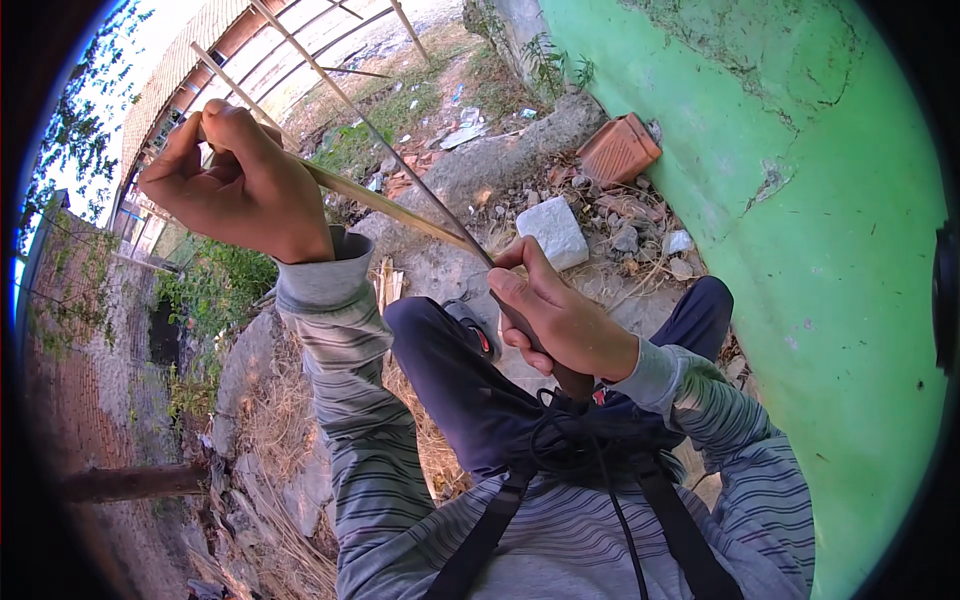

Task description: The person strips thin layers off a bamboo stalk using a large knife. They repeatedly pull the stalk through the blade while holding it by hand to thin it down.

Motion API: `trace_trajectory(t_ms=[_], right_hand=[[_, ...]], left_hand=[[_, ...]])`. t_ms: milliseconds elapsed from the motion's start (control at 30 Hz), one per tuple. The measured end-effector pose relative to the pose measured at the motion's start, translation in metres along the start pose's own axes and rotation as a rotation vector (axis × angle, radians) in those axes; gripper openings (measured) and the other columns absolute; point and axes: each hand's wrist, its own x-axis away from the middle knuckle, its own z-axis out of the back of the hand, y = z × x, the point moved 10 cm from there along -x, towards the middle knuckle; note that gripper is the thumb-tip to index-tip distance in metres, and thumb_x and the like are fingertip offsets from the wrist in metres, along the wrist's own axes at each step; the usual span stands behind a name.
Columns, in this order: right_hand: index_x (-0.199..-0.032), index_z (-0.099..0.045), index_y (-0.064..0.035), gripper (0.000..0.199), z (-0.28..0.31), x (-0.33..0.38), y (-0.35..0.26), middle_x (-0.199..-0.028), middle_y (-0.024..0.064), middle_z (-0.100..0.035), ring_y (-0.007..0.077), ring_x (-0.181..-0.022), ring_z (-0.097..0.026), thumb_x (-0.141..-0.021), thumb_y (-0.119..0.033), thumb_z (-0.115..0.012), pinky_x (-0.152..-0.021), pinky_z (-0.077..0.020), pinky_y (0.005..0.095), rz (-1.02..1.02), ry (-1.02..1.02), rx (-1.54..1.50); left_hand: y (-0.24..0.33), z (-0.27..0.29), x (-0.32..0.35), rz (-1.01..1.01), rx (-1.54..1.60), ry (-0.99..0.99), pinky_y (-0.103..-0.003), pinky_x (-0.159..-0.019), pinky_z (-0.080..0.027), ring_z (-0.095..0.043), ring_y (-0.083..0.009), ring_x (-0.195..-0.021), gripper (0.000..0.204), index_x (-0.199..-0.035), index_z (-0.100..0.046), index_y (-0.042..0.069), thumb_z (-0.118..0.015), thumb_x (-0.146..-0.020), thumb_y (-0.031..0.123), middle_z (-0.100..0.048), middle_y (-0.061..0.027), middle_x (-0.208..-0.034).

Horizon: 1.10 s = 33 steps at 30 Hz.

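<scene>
My left hand [240,175] is raised at the left, its fingers curled closed around a pale strip that looks like split bamboo [385,203]. The strip slants down to the right from behind that hand, toward my right hand. In my right hand [570,315] is a knife with a long, narrow blade [430,190], gripped by its dark brown handle [572,382]. Its blade points up and to the left, and the strip's lower end meets it just in front of my right hand. Whether the blade cuts into the strip cannot be made out.
A green wall [820,250] rises at the right. Near its foot lie a white block [553,233], an orange-red hollow brick [618,150] and rubble. Split pale sticks [387,283] lie beside my left knee. Dry straw [280,430] and a log [135,482] are at the left.
</scene>
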Motion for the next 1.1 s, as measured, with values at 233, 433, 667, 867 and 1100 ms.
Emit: trace_trajectory(t_ms=[233, 433, 667, 867, 1100], right_hand=[[-0.116, -0.032, -0.0126, 0.026, 0.034, 0.006, 0.047, -0.064, 0.0013, -0.046, 0.0075, -0.039, -0.039, -0.106, -0.032, -0.046, -0.035, -0.0349, 0.0249, -0.111, 0.136, -0.103], [-0.115, -0.033, -0.0121, 0.025, 0.028, 0.0, 0.028, -0.064, 0.0013, -0.045, 0.0076, -0.039, -0.038, -0.106, -0.03, -0.047, -0.035, -0.0336, 0.0245, 0.003, 0.075, 0.005], [-0.116, -0.033, -0.012, 0.026, 0.066, -0.008, 0.079, -0.065, 0.0019, -0.045, 0.0075, -0.039, -0.036, -0.105, -0.031, -0.047, -0.035, -0.0333, 0.0249, -0.069, 0.147, -0.033], [-0.118, -0.033, -0.0117, 0.03, 0.077, -0.009, 0.084, -0.067, 0.002, -0.047, 0.0072, -0.041, -0.039, -0.104, -0.033, -0.05, -0.036, -0.0329, 0.0246, -0.062, 0.125, -0.032], [-0.121, -0.034, -0.0072, 0.056, 0.079, 0.0, 0.078, -0.07, 0.0019, -0.053, 0.0078, -0.044, -0.046, -0.094, -0.044, -0.067, -0.04, -0.0357, 0.0268, 0.01, 0.134, 0.396]], left_hand=[[0.008, -0.005, 0.003, 0.029, 0.052, 0.006, -0.022, -0.039, -0.036, -0.048, -0.0086, -0.047, 0.023, -0.104, -0.042, 0.001, -0.062, -0.095, 0.004, -0.056, -0.0132, -0.086], [0.0, -0.008, -0.001, -0.009, -0.008, -0.034, -0.021, -0.039, -0.039, -0.05, -0.0087, -0.048, 0.023, -0.102, -0.042, 0.0, -0.063, -0.095, 0.005, -0.056, -0.0128, -0.088], [-0.01, -0.009, 0.001, 0.089, -0.013, -0.045, -0.024, -0.042, -0.043, -0.055, -0.0114, -0.052, 0.025, -0.105, -0.044, 0.0, -0.065, -0.096, 0.012, -0.056, -0.0122, -0.09], [-0.039, -0.045, 0.062, 0.776, 0.442, -0.306, -0.038, -0.081, -0.049, -0.063, -0.0263, -0.089, 0.071, -0.129, -0.045, -0.004, -0.042, -0.101, 0.061, -0.057, -0.0156, -0.106], [-0.021, -0.056, 0.159, 1.212, 1.025, -0.34, -0.026, -0.041, -0.021, -0.023, -0.0075, -0.045, 0.057, -0.08, -0.035, 0.015, -0.034, -0.099, 0.069, -0.03, 0.003, -0.06]])
